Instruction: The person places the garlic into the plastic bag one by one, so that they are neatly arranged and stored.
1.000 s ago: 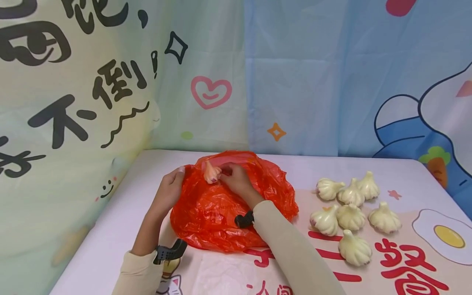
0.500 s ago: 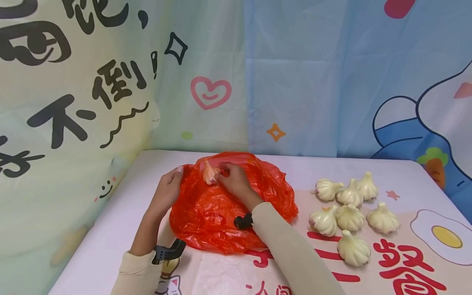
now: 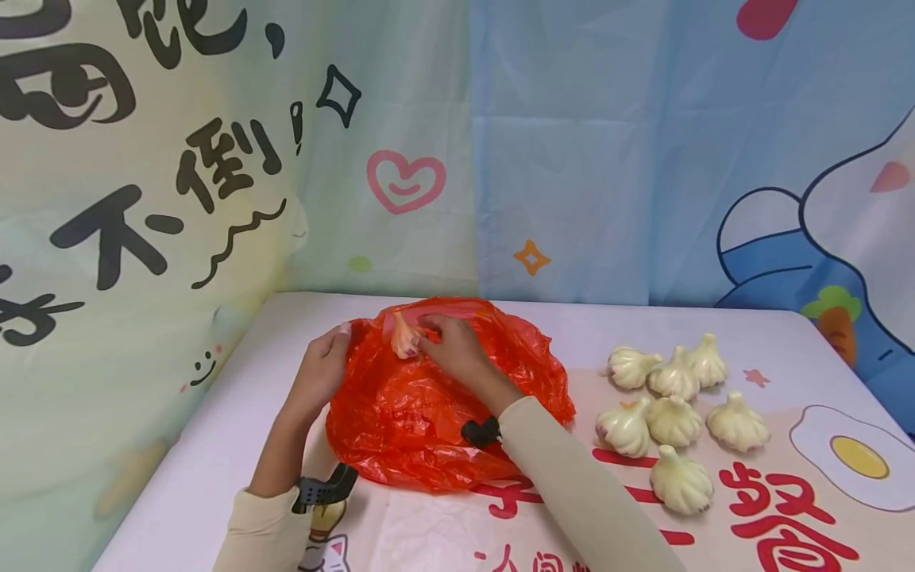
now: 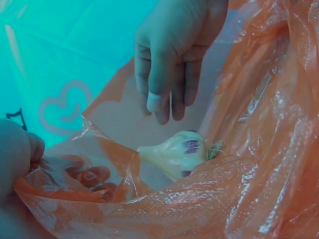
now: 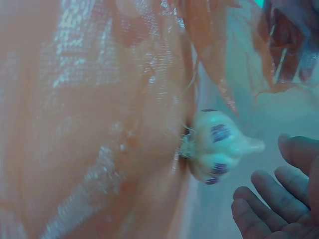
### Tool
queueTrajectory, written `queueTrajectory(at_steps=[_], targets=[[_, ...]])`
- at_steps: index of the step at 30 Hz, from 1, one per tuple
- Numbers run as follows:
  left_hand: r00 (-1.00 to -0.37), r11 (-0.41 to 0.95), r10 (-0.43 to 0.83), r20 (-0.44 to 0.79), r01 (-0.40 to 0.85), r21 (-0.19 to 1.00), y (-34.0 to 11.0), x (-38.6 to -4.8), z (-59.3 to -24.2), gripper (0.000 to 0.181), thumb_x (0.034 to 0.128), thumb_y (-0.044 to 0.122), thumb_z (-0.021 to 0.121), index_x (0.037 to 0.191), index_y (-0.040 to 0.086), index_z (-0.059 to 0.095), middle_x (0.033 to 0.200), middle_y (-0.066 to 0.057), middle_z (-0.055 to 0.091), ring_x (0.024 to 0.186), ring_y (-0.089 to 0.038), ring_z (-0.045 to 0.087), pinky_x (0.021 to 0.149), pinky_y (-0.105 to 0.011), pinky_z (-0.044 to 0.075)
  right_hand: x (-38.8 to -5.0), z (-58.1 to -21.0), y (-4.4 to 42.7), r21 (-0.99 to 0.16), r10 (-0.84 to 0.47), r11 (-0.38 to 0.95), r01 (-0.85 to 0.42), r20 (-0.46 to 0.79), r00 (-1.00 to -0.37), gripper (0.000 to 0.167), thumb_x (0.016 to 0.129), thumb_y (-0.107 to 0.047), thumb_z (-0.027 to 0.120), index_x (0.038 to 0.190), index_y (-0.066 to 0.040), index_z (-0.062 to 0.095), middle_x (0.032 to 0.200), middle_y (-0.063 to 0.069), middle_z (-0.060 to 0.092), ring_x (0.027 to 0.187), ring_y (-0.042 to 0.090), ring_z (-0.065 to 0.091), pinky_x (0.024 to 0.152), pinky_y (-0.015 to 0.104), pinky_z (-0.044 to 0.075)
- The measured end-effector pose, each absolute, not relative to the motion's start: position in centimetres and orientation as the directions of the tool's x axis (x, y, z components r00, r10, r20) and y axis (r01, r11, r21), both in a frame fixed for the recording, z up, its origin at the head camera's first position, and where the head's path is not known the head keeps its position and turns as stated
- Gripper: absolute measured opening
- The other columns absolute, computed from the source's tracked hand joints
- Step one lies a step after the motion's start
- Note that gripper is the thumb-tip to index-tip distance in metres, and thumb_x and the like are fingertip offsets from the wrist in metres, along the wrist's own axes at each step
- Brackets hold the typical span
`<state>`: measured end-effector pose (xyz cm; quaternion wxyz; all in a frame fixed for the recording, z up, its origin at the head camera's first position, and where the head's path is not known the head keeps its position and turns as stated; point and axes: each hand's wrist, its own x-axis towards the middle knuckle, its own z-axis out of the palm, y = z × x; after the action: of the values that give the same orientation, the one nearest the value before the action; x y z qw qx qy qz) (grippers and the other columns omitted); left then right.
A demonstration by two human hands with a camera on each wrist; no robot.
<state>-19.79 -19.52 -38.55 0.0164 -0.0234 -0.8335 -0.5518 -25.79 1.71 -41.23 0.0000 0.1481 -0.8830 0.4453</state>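
Note:
A crumpled red plastic bag [image 3: 429, 429] lies on the table with its mouth spread. My left hand [image 3: 323, 369] grips the bag's left rim, plastic bunched at its fingers in the left wrist view. One garlic bulb [image 4: 174, 154], white with purple marks, lies at the bag's mouth, partly behind the film. My right hand [image 3: 457, 349] hangs over the mouth beside the bulb. Its relaxed fingers [image 4: 178, 92] hold nothing, and a gap shows between them and the bulb's stem in the right wrist view. The inside of the bag is mostly hidden.
Several loose garlic bulbs [image 3: 675, 421] lie on the table to the right of the bag. A printed cloth [image 3: 565, 199] hangs behind the table and along its left side. The tabletop [image 3: 407, 524] carries printed red characters and cartoon figures.
My right wrist has shifted slightly to the right, its fingers staying near the bulb. The left hand keeps its hold on the bag. The head view has turned slightly.

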Motion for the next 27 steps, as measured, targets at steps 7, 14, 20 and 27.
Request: queueTrajectory(at_steps=[7, 14, 20, 27], targets=[[-0.998, 0.391, 0.023, 0.057, 0.061, 0.919, -19.5, -19.7, -38.4, 0.059, 0.1039, 0.049, 0.031, 0.134, 0.005, 0.055, 0.121, -0.017, 0.06, 0.106, -0.032, 0.057, 0.094, -0.046, 0.049, -24.8, -40.6, 3.2, -0.747, -0.379, 0.529, -0.402, 0.216, -0.9, 0.04, 0.092, -0.02, 0.07, 0.129, -0.008, 0.063, 0.123, 0.006, 0.065, 0.115, 0.022, 0.058, 0.098, 0.039, 0.047], [-0.998, 0.378, 0.033, 0.05, 0.059, 0.924, -19.3, -19.6, -38.3, 0.059, 0.1039, 0.049, 0.032, 0.136, 0.005, 0.054, 0.125, -0.017, 0.059, 0.111, -0.033, 0.057, 0.096, -0.048, 0.047, -23.5, -40.2, 5.0, -0.78, -0.423, 0.474, -0.409, 0.206, -0.883, 0.04, 0.092, -0.019, 0.07, 0.128, -0.005, 0.063, 0.121, 0.009, 0.065, 0.11, 0.029, 0.06, 0.093, 0.043, 0.05], [-0.998, 0.373, 0.038, 0.059, 0.069, 0.925, -19.3, -19.7, -38.4, 0.057, 0.1047, 0.047, 0.032, 0.134, 0.004, 0.054, 0.125, -0.017, 0.06, 0.112, -0.033, 0.057, 0.096, -0.048, 0.048, -22.1, -39.4, 6.4, -0.741, -0.428, 0.523, -0.421, 0.199, -0.882, 0.04, 0.092, -0.018, 0.068, 0.13, -0.005, 0.062, 0.124, 0.007, 0.064, 0.112, 0.026, 0.06, 0.092, 0.042, 0.051], [-0.998, 0.369, 0.037, 0.056, 0.066, 0.927, -19.3, -19.6, -38.6, 0.057, 0.1044, 0.047, 0.032, 0.134, 0.004, 0.055, 0.124, -0.018, 0.06, 0.109, -0.033, 0.058, 0.094, -0.047, 0.049, -19.4, -38.4, 8.4, -0.758, -0.438, 0.53, -0.38, 0.139, -0.888, 0.042, 0.092, -0.019, 0.069, 0.133, -0.011, 0.061, 0.125, 0.001, 0.062, 0.11, 0.027, 0.06, 0.083, 0.037, 0.055]])
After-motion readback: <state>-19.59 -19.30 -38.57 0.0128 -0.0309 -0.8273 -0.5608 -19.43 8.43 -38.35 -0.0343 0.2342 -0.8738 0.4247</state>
